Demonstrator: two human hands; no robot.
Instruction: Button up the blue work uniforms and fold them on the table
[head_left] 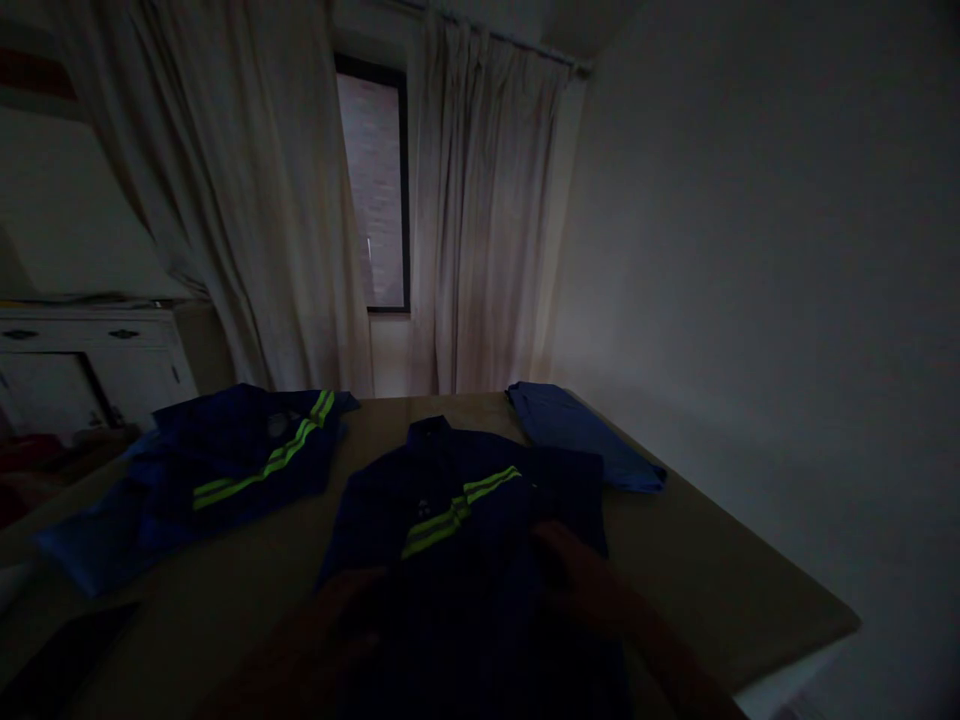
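Note:
A dark blue work jacket [480, 540] with yellow-green reflective stripes lies spread on the table in front of me, its collar pointing away. At its lower left side is my left hand [341, 610], thumb and fingers apart. Over the right front of the jacket, my right hand [577, 570] has bent fingers with a gap to the thumb. No cloth shows pinched in either hand. The picture is very dark, so exact contact with the fabric is hard to make out, and the jacket's near end fades into shadow.
On the left of the table [720, 570] lies a heap with another striped blue garment [247, 460] and lighter blue cloth [97, 540]. Folded blue trousers [577, 430] lie at the far right, near the wall. A dark flat object [67, 655] is at lower left.

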